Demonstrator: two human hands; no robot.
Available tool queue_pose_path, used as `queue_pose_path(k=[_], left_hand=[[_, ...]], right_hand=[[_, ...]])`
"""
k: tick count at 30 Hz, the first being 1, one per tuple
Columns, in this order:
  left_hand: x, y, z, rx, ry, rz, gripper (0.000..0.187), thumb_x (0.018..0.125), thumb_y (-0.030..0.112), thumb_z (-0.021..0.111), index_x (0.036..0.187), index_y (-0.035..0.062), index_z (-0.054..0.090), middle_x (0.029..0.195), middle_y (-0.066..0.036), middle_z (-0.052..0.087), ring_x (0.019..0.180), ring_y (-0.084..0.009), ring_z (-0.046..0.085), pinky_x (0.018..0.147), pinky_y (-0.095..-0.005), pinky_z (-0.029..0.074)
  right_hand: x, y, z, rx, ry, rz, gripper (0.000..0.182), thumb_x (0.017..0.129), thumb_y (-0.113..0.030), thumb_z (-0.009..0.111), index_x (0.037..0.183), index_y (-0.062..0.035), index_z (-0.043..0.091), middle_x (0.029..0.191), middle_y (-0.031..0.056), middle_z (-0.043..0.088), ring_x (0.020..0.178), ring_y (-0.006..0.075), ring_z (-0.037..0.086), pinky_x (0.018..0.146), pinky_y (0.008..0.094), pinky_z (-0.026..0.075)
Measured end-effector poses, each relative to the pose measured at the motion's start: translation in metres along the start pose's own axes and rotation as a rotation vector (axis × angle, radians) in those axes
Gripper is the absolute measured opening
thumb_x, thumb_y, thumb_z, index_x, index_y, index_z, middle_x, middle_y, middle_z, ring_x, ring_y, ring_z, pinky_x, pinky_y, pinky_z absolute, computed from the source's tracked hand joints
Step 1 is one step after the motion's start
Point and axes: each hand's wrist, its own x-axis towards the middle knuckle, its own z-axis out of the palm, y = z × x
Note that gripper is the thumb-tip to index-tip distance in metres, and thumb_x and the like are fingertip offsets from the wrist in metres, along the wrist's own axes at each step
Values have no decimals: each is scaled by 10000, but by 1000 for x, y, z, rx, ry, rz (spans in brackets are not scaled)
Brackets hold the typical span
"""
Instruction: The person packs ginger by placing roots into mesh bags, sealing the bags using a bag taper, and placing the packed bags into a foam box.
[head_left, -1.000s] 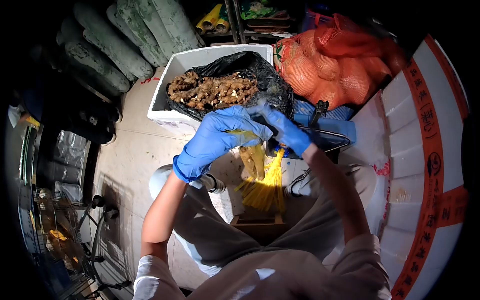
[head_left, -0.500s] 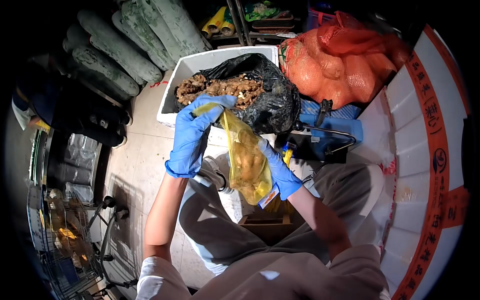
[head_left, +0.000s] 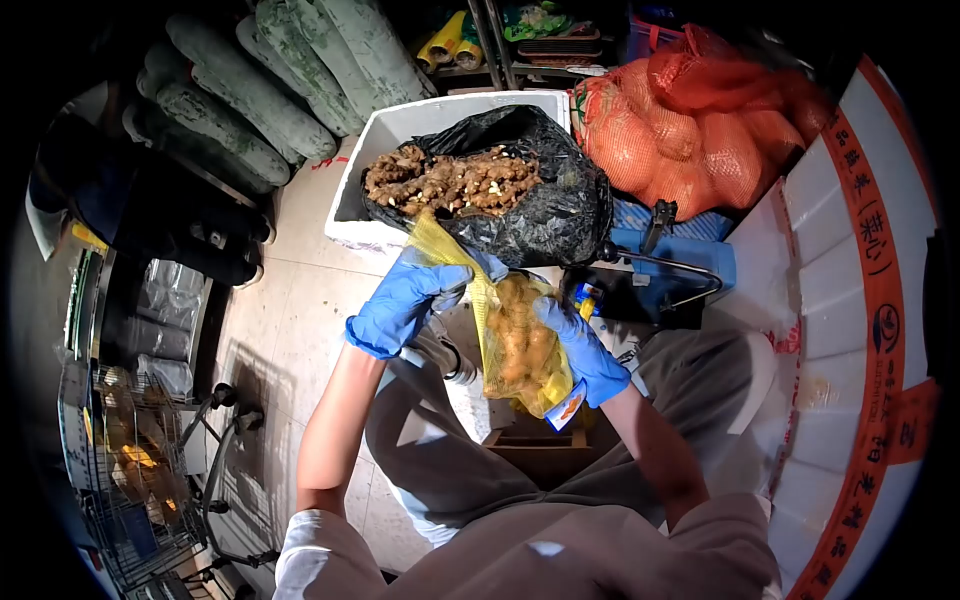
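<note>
A yellow mesh bag filled with ginger-like roots hangs between my hands, above my lap. My left hand, in a blue glove, is closed on the gathered upper part of the bag, whose loose end sticks up past the fingers. With its fingers along the bag's right side, my right hand, also gloved in blue, holds the filled part. A small blue-and-white label shows at the bag's lower corner. Beyond the hands, knobbly brown ginger lies in a black plastic bag inside a white foam box.
Red mesh sacks sit at the back right, beside a blue scale with a metal arm. A tall white foam box stands at my right. A wire cart and another person are at the left. Winter melons lie behind.
My left hand has moved down the mesh bag and lowered, gripping nearer the filled part. The filled part hangs more upright and slightly to the right.
</note>
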Motion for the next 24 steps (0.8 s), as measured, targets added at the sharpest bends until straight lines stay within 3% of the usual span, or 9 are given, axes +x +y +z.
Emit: queue_pose_path(k=[5,13,15,17,18,19,21,23,24], left_hand=[[0,-1,-2,7,9,-7,265,759,93,595,1002,24,516,843,-10,559,706,-59,516,609,-165,420],[-16,20,29,218,-35,89,405,744,133,611,1109,29,469,1099,-41,508,992,-107,467,854,-251,381],[-12,23,33,215,-39,137,363,751,113,602,1087,21,500,1041,-37,549,980,-130,495,879,-260,375],[-12,23,25,277,20,42,246,763,94,595,996,19,567,905,-14,594,838,-100,533,774,-220,412],[-10,16,24,387,157,72,146,780,84,582,904,11,607,807,-4,606,700,-58,519,632,-169,400],[-9,10,24,386,158,73,146,780,84,582,904,11,607,807,-4,606,700,-58,519,632,-169,400],[-7,3,25,317,274,171,155,771,118,594,891,23,617,624,58,494,489,1,327,437,-161,240],[-8,5,31,286,294,169,151,777,116,588,893,22,614,622,56,490,483,-1,322,434,-164,237],[-9,7,35,255,312,168,147,783,114,583,894,21,611,621,54,487,476,-4,318,430,-168,234]], right_hand=[[-8,-5,1,-109,31,-109,572,722,-239,665,1194,-44,407,1134,50,484,1027,156,464,910,293,351],[-9,-8,-3,-187,23,-124,552,710,-210,673,1171,-38,423,1082,53,512,971,149,500,868,296,398],[-12,-10,-3,-193,12,-122,556,711,-208,672,1175,-38,418,1089,56,507,982,151,494,873,292,393],[-14,-11,0,-200,1,-120,559,713,-206,671,1179,-37,412,1095,58,502,993,153,487,877,288,388],[-15,-11,2,-210,19,-151,575,703,-172,679,1189,-40,401,1112,57,489,1008,154,477,888,285,378],[-16,-10,3,-220,36,-181,594,692,-139,686,1198,-43,389,1129,57,476,1023,155,467,899,281,368],[-15,-6,4,-325,76,-250,637,669,-116,702,1211,-49,375,1149,66,463,1046,164,449,918,292,348],[-11,1,3,-429,118,-320,681,645,-92,718,1224,-55,361,1168,76,450,1069,173,430,938,304,328],[-7,5,3,-568,125,-538,695,625,-87,729,1217,-59,367,1182,90,443,1087,190,416,955,318,307]])
